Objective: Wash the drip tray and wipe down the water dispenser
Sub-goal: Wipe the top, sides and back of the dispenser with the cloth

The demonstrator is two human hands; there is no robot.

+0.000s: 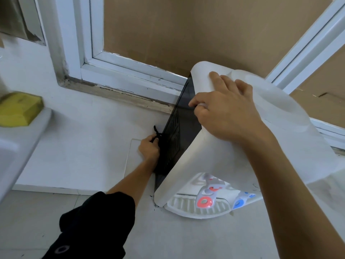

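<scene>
From above I see my right hand (pixel 226 111) laid flat on the top rear edge of the white water dispenser (pixel 211 152), palm down, thumb hooked over the rim and fingers spread toward the far side; it looks like a loose steadying hold, not a full clasp. The dispenser stands on the floor to the right, close to the white window frame (pixel 119 71) and the brown board behind the glass. Its black back panel (pixel 174 139) with ribbed vents faces left. My left hand (pixel 149 148) reaches low beside that panel, fingers curled tight around a black cord (pixel 156 132) that sticks up just above the knuckles, touching the panel's edge. The black sleeve (pixel 97 219) of that arm fills the near left. At the near foot of the dispenser the white drip tray (pixel 188 206) sits in its place under the taps, its slotted grille showing; the red tap (pixel 205 199) is to the left and the blue tap (pixel 239 202) to the right, both above the tray. On the far left a yellow sponge (pixel 17 111) rests on the rim of a white basin (pixel 22 139), well apart from both hands.
</scene>
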